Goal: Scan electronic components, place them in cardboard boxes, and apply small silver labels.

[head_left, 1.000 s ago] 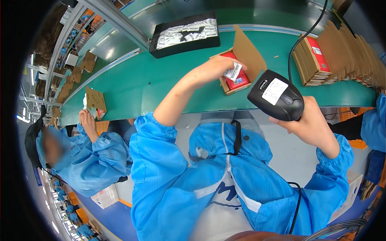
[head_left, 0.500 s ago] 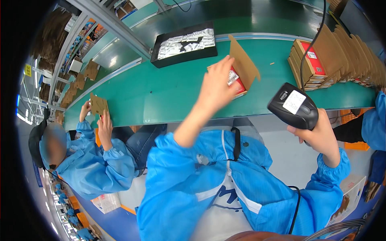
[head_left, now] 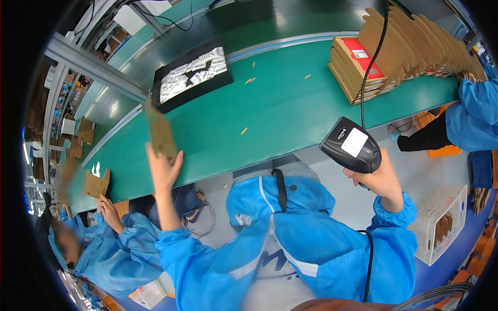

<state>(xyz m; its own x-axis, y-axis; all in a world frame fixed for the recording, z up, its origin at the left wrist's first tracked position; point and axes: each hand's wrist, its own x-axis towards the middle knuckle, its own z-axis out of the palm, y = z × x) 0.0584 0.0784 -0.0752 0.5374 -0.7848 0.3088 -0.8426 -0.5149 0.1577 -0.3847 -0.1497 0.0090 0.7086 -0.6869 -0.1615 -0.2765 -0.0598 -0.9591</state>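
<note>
A long green conveyor surface (head_left: 270, 114) is seen running through a factory room. A brown cardboard box (head_left: 160, 132), blurred, is pinched at its lower edge by the left hand (head_left: 164, 168) near the belt's front edge. A black handheld scanner (head_left: 351, 146) with a white label is gripped tight by the right hand (head_left: 381, 179). Stacked cardboard boxes (head_left: 363, 65) with red labels are parked far right, and a black tray (head_left: 191, 76) of white pieces sits further back. A white crate (head_left: 441, 223) is on the floor.

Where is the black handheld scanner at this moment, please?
In the head view the black scanner is right of centre, gripped in the right hand just off the near edge of the green belt, below the stack of cardboard boxes.
</note>
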